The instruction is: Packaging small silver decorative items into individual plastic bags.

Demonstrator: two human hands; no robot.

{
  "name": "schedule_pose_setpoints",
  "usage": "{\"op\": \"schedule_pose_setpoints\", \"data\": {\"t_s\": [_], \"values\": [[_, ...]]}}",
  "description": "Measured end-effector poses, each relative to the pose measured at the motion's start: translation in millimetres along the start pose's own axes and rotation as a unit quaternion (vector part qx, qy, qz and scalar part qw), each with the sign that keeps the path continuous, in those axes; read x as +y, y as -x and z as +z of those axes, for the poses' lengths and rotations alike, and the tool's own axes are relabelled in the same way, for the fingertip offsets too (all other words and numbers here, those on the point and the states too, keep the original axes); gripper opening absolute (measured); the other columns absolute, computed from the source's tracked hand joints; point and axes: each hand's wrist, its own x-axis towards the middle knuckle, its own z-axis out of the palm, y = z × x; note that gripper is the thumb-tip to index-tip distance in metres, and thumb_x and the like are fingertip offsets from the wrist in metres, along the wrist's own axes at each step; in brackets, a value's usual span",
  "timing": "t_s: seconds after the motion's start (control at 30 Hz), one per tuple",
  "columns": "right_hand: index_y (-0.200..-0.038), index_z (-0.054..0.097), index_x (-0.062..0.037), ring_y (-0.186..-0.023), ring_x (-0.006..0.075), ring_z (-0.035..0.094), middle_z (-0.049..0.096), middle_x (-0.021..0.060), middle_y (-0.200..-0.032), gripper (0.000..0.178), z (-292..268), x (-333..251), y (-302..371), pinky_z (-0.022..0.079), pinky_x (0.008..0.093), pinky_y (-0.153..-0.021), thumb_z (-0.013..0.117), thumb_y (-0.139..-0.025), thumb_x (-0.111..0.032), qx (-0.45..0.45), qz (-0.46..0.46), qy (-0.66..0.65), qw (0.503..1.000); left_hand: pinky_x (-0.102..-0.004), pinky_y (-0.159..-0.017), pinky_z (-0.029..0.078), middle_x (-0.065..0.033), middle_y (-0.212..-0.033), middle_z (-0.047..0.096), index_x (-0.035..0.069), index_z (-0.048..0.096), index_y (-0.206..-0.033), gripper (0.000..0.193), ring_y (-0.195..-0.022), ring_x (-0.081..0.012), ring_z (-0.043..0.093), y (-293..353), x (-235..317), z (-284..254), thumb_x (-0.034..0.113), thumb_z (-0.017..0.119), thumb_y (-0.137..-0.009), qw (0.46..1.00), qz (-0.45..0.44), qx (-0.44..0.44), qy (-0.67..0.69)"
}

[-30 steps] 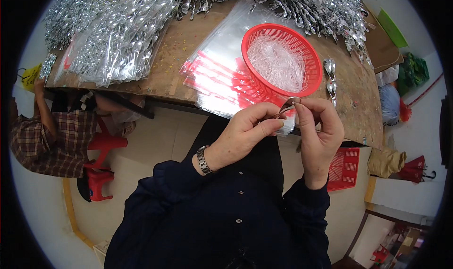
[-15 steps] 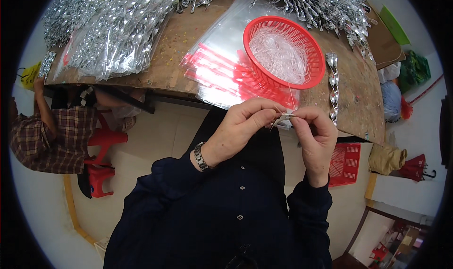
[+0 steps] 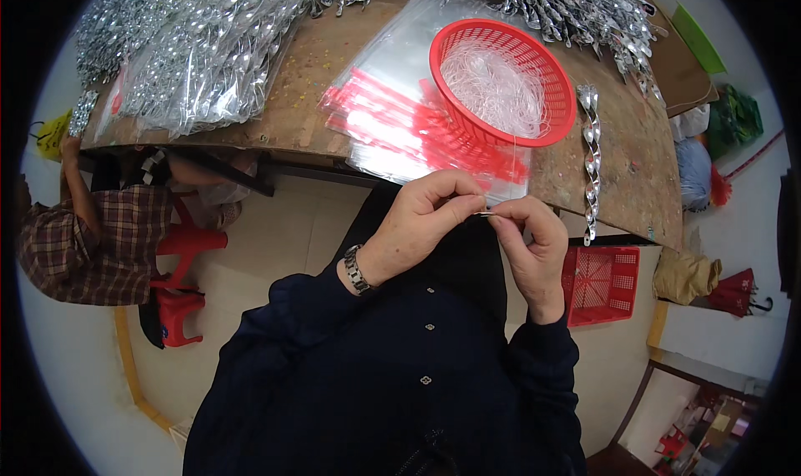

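Just in front of the table edge, my left hand (image 3: 424, 221) and my right hand (image 3: 534, 246) meet fingertip to fingertip. Both pinch a small, thin silver piece (image 3: 484, 214), seen nearly edge-on; the fingers cover most of it, so its kind is unclear. Beyond them a red plastic basket (image 3: 562, 100) holds a tangled heap of fine whitish thread (image 3: 499, 88). It rests on a stack of clear plastic bags (image 3: 392, 63) with red-pink bands. Right of the basket lies a twisted silver foil strip (image 3: 591, 155), its lower end over the table edge.
Silver foil spirals in clear bags (image 3: 225, 59) pile at the far left, and loose ones (image 3: 576, 17) at the far right. Under the table's right side sits a red crate (image 3: 602, 288). A person in a plaid shirt (image 3: 108, 246) is at left beside red stools (image 3: 179, 313).
Both hands have shifted slightly left, and the right has come closer to the left. The curved silver piece now shows less between the fingertips.
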Motion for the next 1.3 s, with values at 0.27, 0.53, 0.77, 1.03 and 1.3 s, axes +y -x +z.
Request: {"op": "schedule_pose_setpoints", "data": {"t_s": [0.27,0.53,0.77,1.03,1.3], "values": [[-0.110,0.055,-0.0007,-0.063,0.0079,0.049,0.057,0.0028,-0.074,0.029,-17,-13,0,0.040,0.0206,-0.060,0.062,-0.082,0.001,-0.093,0.077,0.039,0.992,-0.0231,-0.078,0.045,-0.0036,-0.089,0.061,-0.001,0.059,-0.093,0.008,-0.084,-0.0098,0.056,-5,9,-12,0.003,0.052,-0.092,0.998,0.064,0.011,0.010],[-0.096,0.061,-0.0006,-0.056,0.0020,0.045,0.065,0.0055,-0.079,0.012,-46,-30,-8,0.033,0.0170,-0.048,0.055,-0.086,-0.003,-0.142,0.260,-0.175,0.939,-0.0255,-0.078,0.048,-0.0068,-0.093,0.064,0.000,0.058,-0.095,0.011,-0.084,-0.0122,0.059,-12,21,-20,0.008,0.050,-0.095,0.995,0.074,0.045,0.057],[-0.095,0.059,0.0007,-0.048,0.0036,0.041,0.067,0.0139,-0.086,0.013,-36,-21,-8,0.033,0.0169,-0.045,0.050,-0.085,0.001,-0.167,0.243,-0.318,0.901,-0.0214,-0.070,0.047,-0.0077,-0.093,0.065,0.003,0.056,-0.097,0.012,-0.082,-0.0094,0.058,-15,22,-18,0.011,0.048,-0.097,0.995,0.057,0.041,0.076],[-0.097,0.055,-0.0003,-0.046,0.0031,0.040,0.067,0.0173,-0.091,0.015,-25,-23,-11,0.033,0.0155,-0.045,0.050,-0.083,0.004,-0.135,0.201,-0.320,0.916,-0.0196,-0.063,0.045,-0.0058,-0.084,0.064,0.003,0.055,-0.097,0.011,-0.075,-0.0082,0.058,-18,26,-19,0.011,0.048,-0.097,0.994,0.075,0.037,0.073],[-0.089,0.058,-0.0007,-0.055,0.0037,0.043,0.063,0.0065,-0.082,0.006,-16,-26,-22,0.034,0.0173,-0.050,0.054,-0.085,0.002,-0.022,0.116,-0.196,0.974,-0.0185,-0.057,0.043,-0.0017,-0.076,0.060,0.003,0.057,-0.096,0.009,-0.068,-0.0073,0.058,-21,32,-17,0.010,0.052,-0.094,0.997,0.034,0.011,0.064]]}}
